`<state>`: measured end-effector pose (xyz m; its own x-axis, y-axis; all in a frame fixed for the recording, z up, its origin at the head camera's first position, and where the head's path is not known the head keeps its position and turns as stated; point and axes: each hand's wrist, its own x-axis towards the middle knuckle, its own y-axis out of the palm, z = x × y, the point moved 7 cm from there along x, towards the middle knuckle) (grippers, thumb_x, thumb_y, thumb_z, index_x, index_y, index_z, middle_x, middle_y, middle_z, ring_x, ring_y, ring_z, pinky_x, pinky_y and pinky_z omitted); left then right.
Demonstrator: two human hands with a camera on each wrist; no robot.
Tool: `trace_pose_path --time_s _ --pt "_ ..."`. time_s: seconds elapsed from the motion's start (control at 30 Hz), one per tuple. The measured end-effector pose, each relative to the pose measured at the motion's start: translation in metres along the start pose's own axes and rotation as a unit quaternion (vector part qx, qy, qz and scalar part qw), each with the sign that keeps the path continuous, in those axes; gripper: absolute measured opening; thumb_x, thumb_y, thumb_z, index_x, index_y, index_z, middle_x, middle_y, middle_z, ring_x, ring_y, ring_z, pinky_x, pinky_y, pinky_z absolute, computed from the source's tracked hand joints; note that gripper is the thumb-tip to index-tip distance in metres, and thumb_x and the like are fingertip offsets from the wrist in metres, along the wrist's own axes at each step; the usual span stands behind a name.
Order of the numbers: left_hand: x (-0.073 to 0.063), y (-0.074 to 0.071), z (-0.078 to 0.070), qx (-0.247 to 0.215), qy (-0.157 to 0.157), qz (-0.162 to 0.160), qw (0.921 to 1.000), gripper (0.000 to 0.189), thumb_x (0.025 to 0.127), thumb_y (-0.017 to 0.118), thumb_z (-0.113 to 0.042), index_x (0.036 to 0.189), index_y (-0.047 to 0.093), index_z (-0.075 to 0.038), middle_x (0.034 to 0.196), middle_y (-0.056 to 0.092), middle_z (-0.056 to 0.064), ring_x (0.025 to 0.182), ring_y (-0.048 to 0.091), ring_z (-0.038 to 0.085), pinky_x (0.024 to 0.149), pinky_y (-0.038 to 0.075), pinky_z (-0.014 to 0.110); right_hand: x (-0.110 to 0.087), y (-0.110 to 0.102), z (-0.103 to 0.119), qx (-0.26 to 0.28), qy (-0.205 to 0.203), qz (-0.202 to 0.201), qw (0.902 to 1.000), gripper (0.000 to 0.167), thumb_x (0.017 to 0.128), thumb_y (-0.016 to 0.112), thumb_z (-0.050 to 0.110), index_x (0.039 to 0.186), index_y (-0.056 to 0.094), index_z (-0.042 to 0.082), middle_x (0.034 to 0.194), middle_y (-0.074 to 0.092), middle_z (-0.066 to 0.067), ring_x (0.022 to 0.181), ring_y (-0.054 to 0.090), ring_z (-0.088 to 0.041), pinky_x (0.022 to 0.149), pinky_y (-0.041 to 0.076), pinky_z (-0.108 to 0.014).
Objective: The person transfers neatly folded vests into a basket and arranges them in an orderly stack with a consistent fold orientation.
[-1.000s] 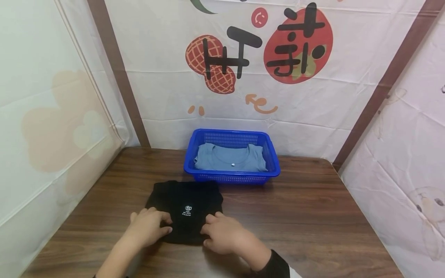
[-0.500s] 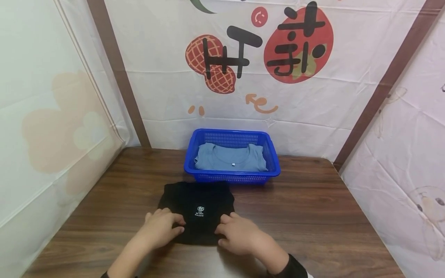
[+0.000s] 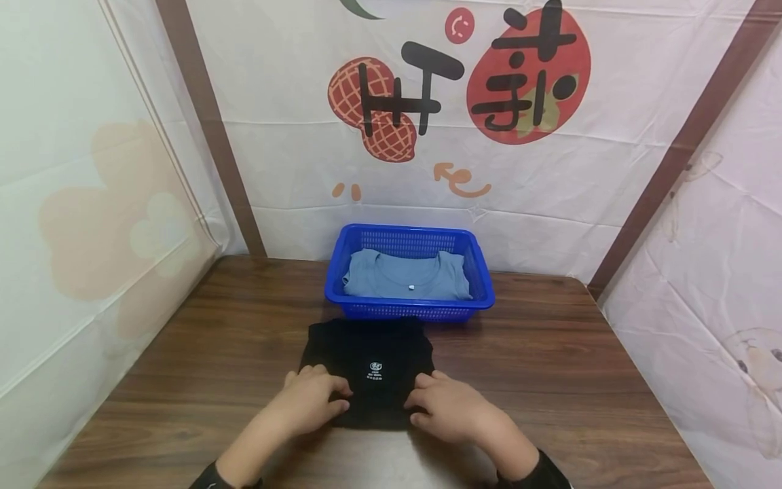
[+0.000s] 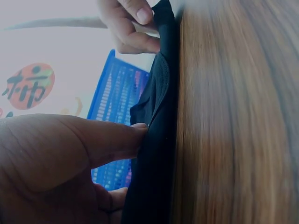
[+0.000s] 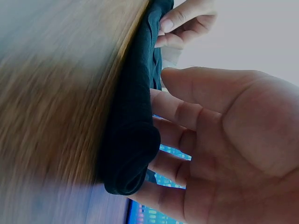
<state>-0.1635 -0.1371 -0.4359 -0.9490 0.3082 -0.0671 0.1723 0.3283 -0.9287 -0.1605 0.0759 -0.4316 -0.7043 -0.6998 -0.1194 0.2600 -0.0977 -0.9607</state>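
Note:
A folded black shirt (image 3: 369,346) with a small white print lies flat on the wooden table, right before a blue basket (image 3: 408,314). My left hand (image 3: 315,401) rests on its near left part, and in the left wrist view the thumb (image 4: 124,137) touches the cloth. On the near right part lies my right hand (image 3: 449,407). Its fingers (image 5: 175,140) stretch along the shirt's rolled edge in the right wrist view, with the thumb held apart from them. Inside the basket is a folded grey-blue shirt (image 3: 406,275).
The basket stands at the back of the brown table (image 3: 550,367), close to a white printed cloth wall (image 3: 293,163). Similar cloth walls rise at the left and right sides.
Both hands have slid the black shirt to the right along the table, so it now lies nearly in line with the basket. The basket and the shirt in it have stayed put.

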Motion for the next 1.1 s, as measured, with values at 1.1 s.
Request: trace_pose_path --time_s 1.1 --pt "0.034 0.033 -0.078 0.015 0.078 0.039 0.996 0.019 0.09 0.076 -0.034 0.105 0.078 -0.023 0.096 0.065 0.001 0.09 0.053 0.023 0.075 0.035 0.043 -0.057 -0.009 -0.06 0.028 0.058 -0.021 0.9977 0.013 0.097 0.068 0.029 0.104 0.076 0.023 0.096 0.055 0.016 0.089 0.051 -0.009 0.074 0.049 -0.033"
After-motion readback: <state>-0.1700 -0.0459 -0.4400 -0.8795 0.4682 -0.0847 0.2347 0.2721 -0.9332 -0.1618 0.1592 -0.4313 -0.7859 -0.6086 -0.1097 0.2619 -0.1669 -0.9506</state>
